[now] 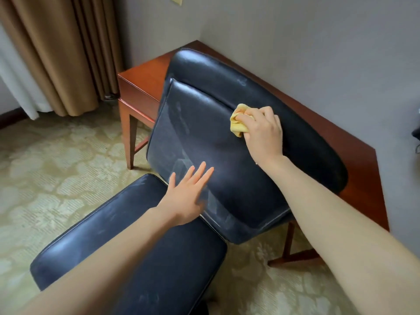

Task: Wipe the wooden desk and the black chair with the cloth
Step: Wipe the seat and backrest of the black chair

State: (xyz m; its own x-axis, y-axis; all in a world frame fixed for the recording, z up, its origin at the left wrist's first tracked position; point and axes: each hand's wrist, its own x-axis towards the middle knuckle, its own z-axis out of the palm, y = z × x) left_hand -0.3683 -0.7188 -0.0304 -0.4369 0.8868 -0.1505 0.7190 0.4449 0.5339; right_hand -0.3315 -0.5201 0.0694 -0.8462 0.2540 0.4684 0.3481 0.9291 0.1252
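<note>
The black chair (pixel 195 133) fills the middle of the view, its padded backrest facing me and its seat cushion (pixel 127 237) below. My right hand (pixel 263 130) grips a bunched yellow cloth (pixel 237 120) against the upper part of the backrest. My left hand (pixel 188 194) lies flat with straight fingers on the lower backrest, just above the seat. The wooden desk (pixel 147 80) stands behind the chair along the wall, largely hidden by the backrest.
Brown curtains (pixel 61 48) hang at the back left beside the desk. A grey wall (pixel 295 37) runs behind the desk. Patterned beige carpet (pixel 56 169) covers the floor around the chair. A dark object (pixel 416 133) shows at the right edge.
</note>
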